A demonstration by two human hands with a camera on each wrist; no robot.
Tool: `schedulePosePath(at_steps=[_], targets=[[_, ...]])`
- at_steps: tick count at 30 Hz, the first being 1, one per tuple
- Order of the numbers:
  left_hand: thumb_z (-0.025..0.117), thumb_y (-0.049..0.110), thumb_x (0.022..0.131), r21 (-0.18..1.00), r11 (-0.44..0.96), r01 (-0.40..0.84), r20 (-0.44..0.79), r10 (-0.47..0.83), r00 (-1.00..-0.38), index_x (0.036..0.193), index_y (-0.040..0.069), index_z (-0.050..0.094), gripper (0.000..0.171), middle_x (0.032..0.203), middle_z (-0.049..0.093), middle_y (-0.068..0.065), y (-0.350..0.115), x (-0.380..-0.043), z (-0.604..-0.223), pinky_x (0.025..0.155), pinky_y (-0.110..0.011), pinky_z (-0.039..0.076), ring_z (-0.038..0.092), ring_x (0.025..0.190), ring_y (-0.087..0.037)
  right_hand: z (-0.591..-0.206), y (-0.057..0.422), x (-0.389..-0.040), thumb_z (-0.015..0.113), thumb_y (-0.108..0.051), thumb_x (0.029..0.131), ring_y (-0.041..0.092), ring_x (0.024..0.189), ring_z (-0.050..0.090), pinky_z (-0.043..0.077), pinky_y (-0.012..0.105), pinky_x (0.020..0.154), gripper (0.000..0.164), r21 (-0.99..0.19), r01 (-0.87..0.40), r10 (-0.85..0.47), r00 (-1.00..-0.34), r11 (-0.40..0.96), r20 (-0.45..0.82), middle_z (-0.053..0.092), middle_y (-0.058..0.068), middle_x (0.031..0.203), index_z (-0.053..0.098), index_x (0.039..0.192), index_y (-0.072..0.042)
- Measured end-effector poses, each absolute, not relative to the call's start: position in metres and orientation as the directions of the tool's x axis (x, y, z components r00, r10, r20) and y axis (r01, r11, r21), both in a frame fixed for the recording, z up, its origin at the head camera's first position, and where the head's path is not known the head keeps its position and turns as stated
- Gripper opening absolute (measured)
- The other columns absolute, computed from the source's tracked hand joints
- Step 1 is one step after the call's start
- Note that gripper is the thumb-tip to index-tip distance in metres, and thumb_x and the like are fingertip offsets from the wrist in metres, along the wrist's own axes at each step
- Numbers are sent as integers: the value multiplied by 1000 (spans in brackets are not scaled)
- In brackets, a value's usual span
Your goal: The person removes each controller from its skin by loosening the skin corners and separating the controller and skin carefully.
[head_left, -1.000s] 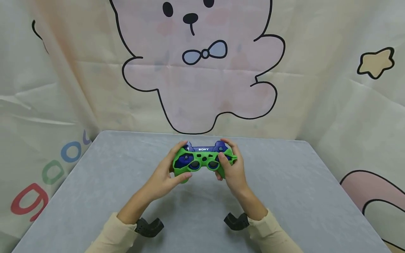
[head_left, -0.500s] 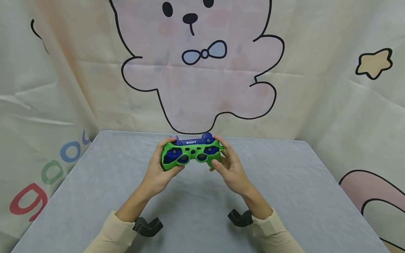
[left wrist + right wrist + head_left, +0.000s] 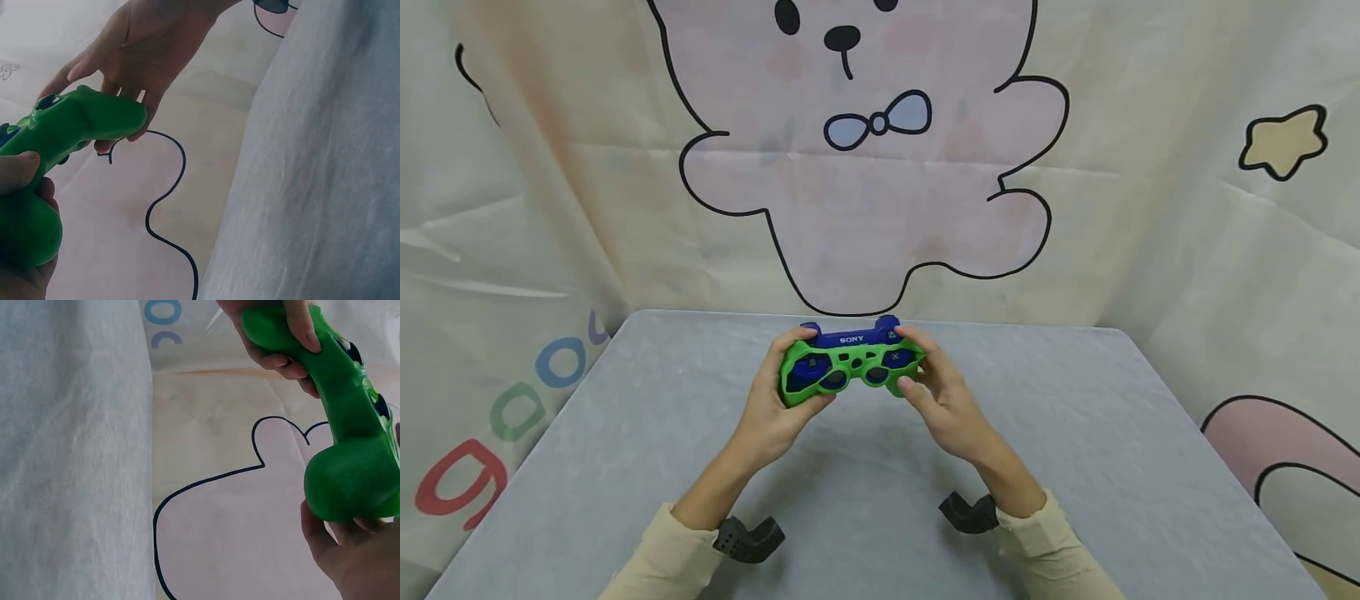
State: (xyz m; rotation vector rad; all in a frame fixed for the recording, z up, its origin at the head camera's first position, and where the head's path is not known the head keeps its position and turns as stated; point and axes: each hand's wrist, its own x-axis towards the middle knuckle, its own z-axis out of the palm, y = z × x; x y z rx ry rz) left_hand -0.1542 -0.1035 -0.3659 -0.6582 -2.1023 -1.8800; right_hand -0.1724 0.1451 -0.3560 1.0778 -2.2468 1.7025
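A blue Sony game controller [image 3: 850,338] in a green silicone cover [image 3: 347,478] is held up over the table. My left hand [image 3: 769,423] grips its left handle, thumb low on the front and index finger at the top shoulder. At the other end, my right hand [image 3: 951,415] has its fingers bent round behind the right handle, its index finger at the top corner and its thumb near the handle's lower end. The left wrist view shows the right-hand fingers under the green handle, the thumb standing off from it. A small green edge juts out at the right side.
A grey cloth-covered table [image 3: 1060,433] lies below the hands. Behind it hangs a curtain [image 3: 1120,208] printed with a cartoon bear, and printed side curtains stand left and right. Each wrist bears a black mount [image 3: 748,540].
The controller has shifted left and slightly up with both hands on it. The right thumb has come off the controller's face buttons to the lower handle. Over the last half second little differs.
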Motion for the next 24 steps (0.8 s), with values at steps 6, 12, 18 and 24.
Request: schedulePosePath(at_steps=[6,12,18,24], targets=[[72,-14,84,847,131,514,489,183,-853,148,17,40,78,140,49,-13,-104,-154,-367,82,-22,58,58,114,-18,-356,143,-170,50,-6,105,25,127,47,52,31,100,46,-795,-584,-490,-748,165,448,35,13,155,45,151,-13],[73,-12,84,823,172,541,509,197,-838,148,17,41,77,139,51,-14,-99,-155,-372,84,-23,58,58,114,-23,-359,143,-170,48,-5,106,24,121,49,54,27,92,32,-843,-531,-447,-776,82,445,37,16,153,54,137,-4],[75,-8,84,823,240,516,477,203,-855,148,24,41,79,147,49,-10,-95,-155,-373,86,-25,57,59,117,-27,-362,140,-172,51,-5,105,20,123,50,54,26,91,16,-863,-503,-379,-809,53,449,37,21,151,59,117,2],[77,-6,85,827,305,472,439,176,-881,149,28,40,81,140,54,-12,-96,-153,-374,85,-30,57,61,114,-29,-362,139,-170,51,-9,106,32,134,42,51,22,92,14,-901,-434,-388,-832,12,396,29,23,158,56,109,3]])
